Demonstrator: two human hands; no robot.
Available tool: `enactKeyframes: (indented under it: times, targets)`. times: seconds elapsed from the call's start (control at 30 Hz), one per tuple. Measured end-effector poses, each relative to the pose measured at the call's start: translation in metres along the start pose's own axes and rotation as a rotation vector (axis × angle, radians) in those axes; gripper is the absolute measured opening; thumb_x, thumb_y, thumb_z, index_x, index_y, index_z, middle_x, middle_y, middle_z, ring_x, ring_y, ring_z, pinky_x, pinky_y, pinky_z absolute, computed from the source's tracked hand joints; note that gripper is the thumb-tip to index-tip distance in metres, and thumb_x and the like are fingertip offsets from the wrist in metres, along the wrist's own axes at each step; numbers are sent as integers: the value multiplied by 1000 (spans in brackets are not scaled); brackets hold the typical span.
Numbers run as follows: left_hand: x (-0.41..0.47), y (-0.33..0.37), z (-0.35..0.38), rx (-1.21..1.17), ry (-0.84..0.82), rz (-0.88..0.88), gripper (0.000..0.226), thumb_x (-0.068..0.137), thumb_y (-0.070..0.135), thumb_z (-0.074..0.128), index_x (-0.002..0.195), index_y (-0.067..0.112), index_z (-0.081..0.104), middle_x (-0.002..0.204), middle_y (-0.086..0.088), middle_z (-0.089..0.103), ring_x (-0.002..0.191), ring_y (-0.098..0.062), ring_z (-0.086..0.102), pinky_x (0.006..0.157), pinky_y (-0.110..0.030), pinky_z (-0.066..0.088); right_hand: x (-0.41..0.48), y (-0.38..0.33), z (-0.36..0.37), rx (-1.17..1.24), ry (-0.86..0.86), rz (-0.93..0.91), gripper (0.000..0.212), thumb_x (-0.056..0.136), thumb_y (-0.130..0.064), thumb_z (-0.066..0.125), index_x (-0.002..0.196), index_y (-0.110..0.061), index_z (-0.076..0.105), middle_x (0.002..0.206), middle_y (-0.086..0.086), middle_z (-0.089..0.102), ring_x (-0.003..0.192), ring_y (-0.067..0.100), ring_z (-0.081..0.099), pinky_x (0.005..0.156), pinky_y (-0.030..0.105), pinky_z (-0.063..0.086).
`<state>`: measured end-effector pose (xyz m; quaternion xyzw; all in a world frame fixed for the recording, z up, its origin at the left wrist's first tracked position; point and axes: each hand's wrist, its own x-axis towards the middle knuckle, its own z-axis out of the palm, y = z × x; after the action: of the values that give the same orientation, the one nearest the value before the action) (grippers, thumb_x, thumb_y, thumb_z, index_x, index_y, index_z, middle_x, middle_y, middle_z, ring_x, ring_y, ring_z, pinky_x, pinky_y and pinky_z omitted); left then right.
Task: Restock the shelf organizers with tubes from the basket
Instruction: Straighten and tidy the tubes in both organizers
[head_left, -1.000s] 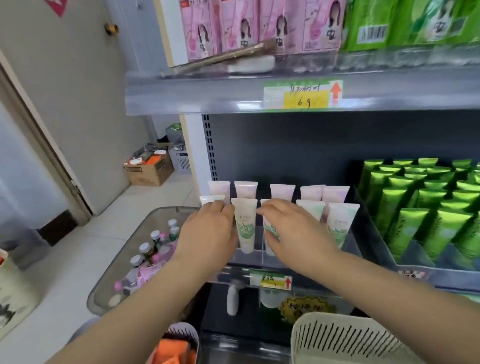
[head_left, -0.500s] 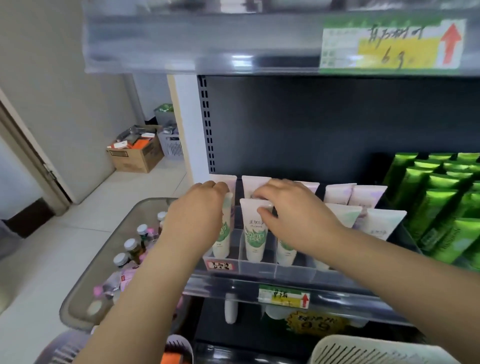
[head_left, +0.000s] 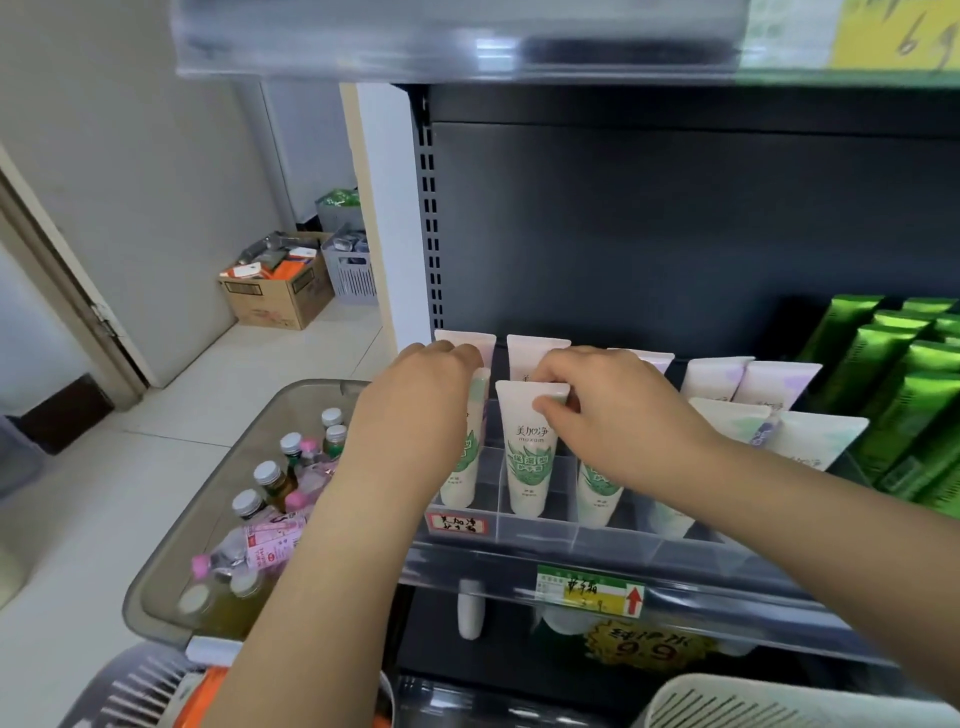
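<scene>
Your right hand (head_left: 618, 415) pinches the top edge of a tube (head_left: 527, 457) between thumb and fingers. That tube stands upright in the organizer's (head_left: 613, 543) near row, second slot from the left. Your left hand (head_left: 415, 415) curls over the end tube (head_left: 462, 478) in the leftmost slot; whether it grips, you cannot tell. The basket (head_left: 779, 701) sits near right, below the shelf. A bin (head_left: 166, 623) of bottles (head_left: 267, 475) lies left.
</scene>
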<state>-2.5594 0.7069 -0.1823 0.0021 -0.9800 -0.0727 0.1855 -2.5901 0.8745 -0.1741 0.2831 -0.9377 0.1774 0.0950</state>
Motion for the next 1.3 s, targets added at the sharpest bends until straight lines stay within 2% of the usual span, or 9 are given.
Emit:
enactKeyframes:
  times: [0.2, 0.37, 0.7, 0.93, 1.03, 1.13, 1.23, 1.3]
  targets:
    - [1, -7, 1, -28, -9, -10, 37, 86, -2, 52, 117, 18, 55, 99, -3, 57, 81, -17, 38, 62, -31, 39, 1, -1, 1, 27, -3, 31, 9, 90, -24, 53, 95, -24, 60, 99, -5, 63, 79, 13, 50, 64, 25, 32]
    - [2, -9, 0, -61, -7, -9, 40, 86, -4, 52, 119, 18, 56, 103, -5, 59, 94, -24, 53, 73, -37, 50, 1, -1, 1, 30, 7, 25, 10, 90, -24, 53, 96, -23, 61, 98, -4, 63, 78, 12, 50, 64, 24, 32]
    - [3, -6, 1, -59, -12, 19, 41, 86, -2, 50, 119, 22, 58, 107, -2, 59, 100, -21, 49, 74, -36, 48, -1, 1, 3, 35, 7, 16, 11, 87, -26, 53, 96, -27, 59, 99, -8, 62, 82, 14, 53, 67, 25, 38]
    - [5, -7, -9, -134, -49, 4, 41, 86, 3, 46, 118, 24, 61, 115, 1, 59, 105, -20, 53, 83, -33, 49, 0, 0, -6, 84, 26, 8, 18, 85, -41, 55, 98, -29, 60, 100, -17, 59, 90, 8, 56, 78, 26, 47]
    - [6, -4, -15, -212, 15, 17, 34, 88, 15, 49, 119, 23, 61, 118, 3, 60, 107, -18, 55, 87, -32, 48, 5, -3, -11, 95, 46, -16, 23, 87, -44, 50, 97, -27, 61, 98, -15, 59, 91, 12, 57, 83, 30, 47]
    - [12, -5, -16, -249, 134, 16, 29, 91, 22, 49, 119, 22, 61, 115, 1, 61, 105, -19, 56, 83, -31, 48, 12, -2, -15, 81, 56, -26, 21, 89, -40, 47, 96, -26, 61, 97, -13, 58, 93, 15, 56, 84, 32, 45]
    - [19, -8, -13, -230, 221, 25, 30, 93, 20, 50, 123, 18, 58, 120, -2, 60, 106, -24, 56, 81, -33, 46, 18, 2, -18, 53, 80, -37, 16, 90, -32, 49, 96, -23, 61, 95, -13, 57, 91, 14, 56, 78, 25, 39]
    - [23, -11, -8, -221, 226, 35, 32, 94, 17, 50, 126, 16, 56, 124, -3, 59, 108, -25, 57, 82, -34, 46, 23, 4, -19, 36, 88, -38, 14, 91, -27, 50, 99, -22, 61, 97, -12, 57, 93, 15, 56, 80, 26, 39]
